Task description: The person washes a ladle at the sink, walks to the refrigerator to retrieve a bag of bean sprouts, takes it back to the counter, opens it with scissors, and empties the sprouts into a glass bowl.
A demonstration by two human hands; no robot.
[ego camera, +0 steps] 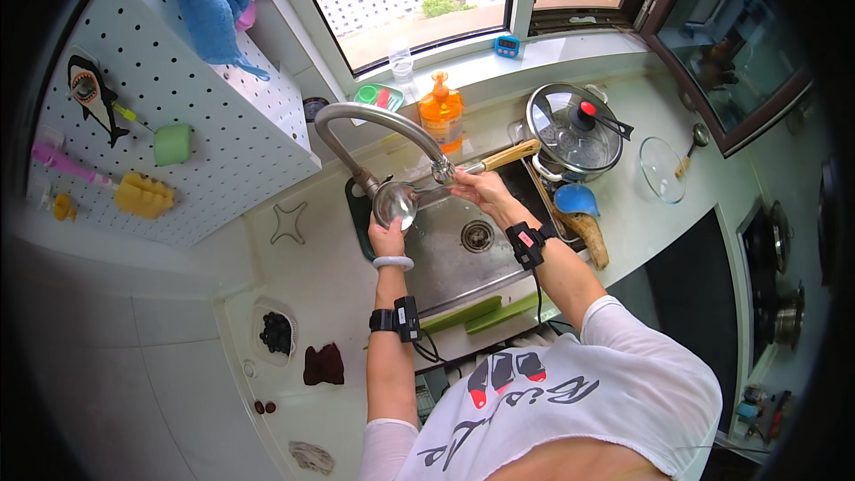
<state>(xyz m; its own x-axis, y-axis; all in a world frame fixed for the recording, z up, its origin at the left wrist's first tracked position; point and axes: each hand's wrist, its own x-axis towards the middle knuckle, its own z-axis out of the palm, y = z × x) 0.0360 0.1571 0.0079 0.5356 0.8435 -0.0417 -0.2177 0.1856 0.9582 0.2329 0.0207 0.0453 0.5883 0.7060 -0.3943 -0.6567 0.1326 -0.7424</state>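
A steel ladle (395, 208) with a wooden handle (511, 155) slants across the sink under the tap. My left hand (387, 237) grips the rim of its round bowl, with the thumb on the shiny surface. Around its metal shaft, close below the faucet head (443, 170), are the fingers of my right hand (486, 192); part of the shaft is hidden by them. The handle's wooden end sticks out past that hand, towards the lidded pot (576, 137). Beneath both hands lies the steel sink (444, 250) with its drain (477, 236).
An orange pump bottle (441, 113) stands behind the sink. To the right are a blue scoop (576, 200), a brown root vegetable (591, 240) and a glass lid (662, 170). A white basket (292, 341) of dark fruit sits left. The perforated panel (220, 140) rises there. An open window sash (728, 53) juts in.
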